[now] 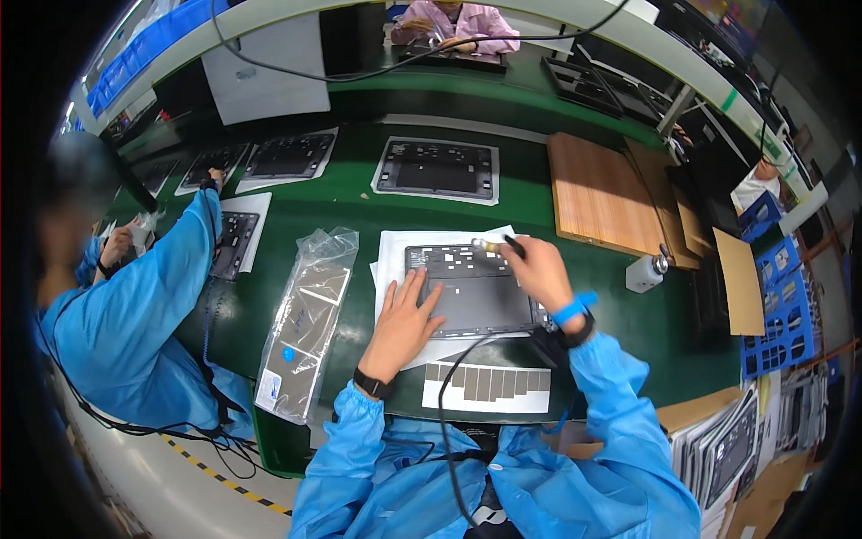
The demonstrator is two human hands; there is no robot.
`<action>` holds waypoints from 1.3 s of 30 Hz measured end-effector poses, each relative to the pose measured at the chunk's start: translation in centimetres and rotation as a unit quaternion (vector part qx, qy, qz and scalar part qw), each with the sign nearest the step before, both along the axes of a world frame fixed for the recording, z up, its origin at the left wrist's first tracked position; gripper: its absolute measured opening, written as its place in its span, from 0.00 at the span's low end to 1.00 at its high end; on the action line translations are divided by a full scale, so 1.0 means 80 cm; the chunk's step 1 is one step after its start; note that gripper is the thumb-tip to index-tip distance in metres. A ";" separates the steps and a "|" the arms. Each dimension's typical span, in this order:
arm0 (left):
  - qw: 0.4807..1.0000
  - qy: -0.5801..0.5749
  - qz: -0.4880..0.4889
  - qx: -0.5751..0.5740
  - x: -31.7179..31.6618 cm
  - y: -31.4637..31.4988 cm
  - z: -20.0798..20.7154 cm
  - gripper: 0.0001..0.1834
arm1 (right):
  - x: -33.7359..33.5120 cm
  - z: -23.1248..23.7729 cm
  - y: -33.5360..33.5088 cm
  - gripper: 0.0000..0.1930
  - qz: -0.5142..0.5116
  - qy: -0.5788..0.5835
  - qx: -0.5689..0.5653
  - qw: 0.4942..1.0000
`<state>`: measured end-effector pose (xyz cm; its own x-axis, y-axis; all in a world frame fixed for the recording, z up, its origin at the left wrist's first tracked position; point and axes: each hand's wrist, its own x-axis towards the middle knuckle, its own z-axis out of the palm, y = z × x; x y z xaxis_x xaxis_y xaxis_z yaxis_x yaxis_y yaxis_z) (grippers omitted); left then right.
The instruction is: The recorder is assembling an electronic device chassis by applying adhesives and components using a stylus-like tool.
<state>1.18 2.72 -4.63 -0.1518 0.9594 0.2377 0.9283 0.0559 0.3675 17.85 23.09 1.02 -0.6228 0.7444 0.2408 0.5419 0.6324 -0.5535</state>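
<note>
In front of me a dark grey tablet-sized panel (476, 307) with many small white patches along its far part lies on white sheets (391, 254). My left hand (404, 325) rests flat on the panel's left side, fingers spread, holding nothing. Above the far right part of the panel, my right hand (540, 275) is closed round a small black-handled tool (488, 244) with a pale, yellowish end; its exact kind is unclear. Nearer to me lies a white sheet of grey-brown adhesive strips (489, 384). A black cable (446, 393) crosses the view in front of this sheet.
A clear plastic bag of grey-brown sheets (310, 323) lies left. A bottle (646, 272) and wooden board (600, 193) stand right, near blue crates (783, 301). Another panel (437, 169) lies farther back. A co-worker in blue (144, 310) works at left; another person (453, 27) sits opposite.
</note>
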 end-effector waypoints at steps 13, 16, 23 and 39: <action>0.777 -0.597 -0.189 0.064 0.126 -0.066 0.051 0.43 | 0.135 -0.008 -0.237 0.12 0.051 0.274 -0.028 0.960; 0.901 -0.350 -0.255 0.023 0.109 -0.070 0.067 0.27 | 0.213 -0.023 -0.209 0.35 -0.028 0.244 -0.012 0.969; 0.966 -0.081 -0.241 -0.031 0.135 -0.077 0.020 0.22 | 0.205 -0.070 -0.222 0.08 -0.117 0.314 -0.466 0.819; 0.975 -0.015 -0.193 -0.105 0.147 -0.053 0.027 0.24 | 0.186 -0.063 -0.195 0.09 -0.137 0.389 -0.394 0.822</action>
